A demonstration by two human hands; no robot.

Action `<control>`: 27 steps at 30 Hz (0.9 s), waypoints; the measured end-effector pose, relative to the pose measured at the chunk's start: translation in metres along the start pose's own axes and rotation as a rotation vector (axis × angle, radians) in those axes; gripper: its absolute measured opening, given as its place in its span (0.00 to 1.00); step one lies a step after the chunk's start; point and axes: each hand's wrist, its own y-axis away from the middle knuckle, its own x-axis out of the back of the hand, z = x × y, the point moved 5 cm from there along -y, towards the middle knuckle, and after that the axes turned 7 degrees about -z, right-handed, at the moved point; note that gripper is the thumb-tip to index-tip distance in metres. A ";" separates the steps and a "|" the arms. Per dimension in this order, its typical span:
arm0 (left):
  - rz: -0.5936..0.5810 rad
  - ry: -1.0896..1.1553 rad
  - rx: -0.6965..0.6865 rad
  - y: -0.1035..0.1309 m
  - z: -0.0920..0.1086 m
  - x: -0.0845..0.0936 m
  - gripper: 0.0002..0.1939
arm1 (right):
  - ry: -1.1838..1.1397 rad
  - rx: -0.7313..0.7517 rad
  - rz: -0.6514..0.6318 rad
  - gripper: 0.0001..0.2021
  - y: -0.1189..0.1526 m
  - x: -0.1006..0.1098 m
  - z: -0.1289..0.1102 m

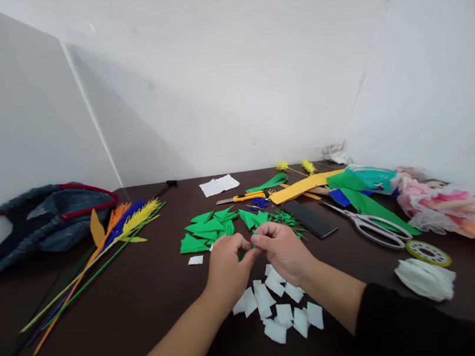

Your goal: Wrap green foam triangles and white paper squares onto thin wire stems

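Note:
My left hand (229, 262) and my right hand (283, 250) meet at the fingertips near the middle of the table. Both pinch a small bit of green paper, mostly hidden by the fingers. Just beyond my left hand lies a pile of cut green paper pieces (207, 227), with a smaller green group (253, 218) beyond my right hand. Several white paper squares (283, 314) are scattered below my hands. One white square (195, 260) rests left of my left hand.
Paper flowers on long stems (93, 260) lie left. Behind are a yellow cutter (249, 197) and white paper (219, 185). Rightward are a black phone (310, 219), scissors (376, 228), a tape roll (428, 253), a white bundle (426, 279) and dolls (455, 199).

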 end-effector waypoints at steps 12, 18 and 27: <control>-0.008 -0.139 -0.014 -0.003 -0.016 -0.007 0.07 | 0.235 0.028 0.045 0.08 -0.005 0.011 0.004; -0.022 -0.087 -0.012 -0.002 -0.015 -0.006 0.08 | 0.293 -0.002 0.034 0.06 -0.006 0.012 0.003; -0.050 -0.043 -0.015 -0.002 -0.007 -0.009 0.09 | 0.082 -0.014 0.049 0.08 -0.004 0.009 0.003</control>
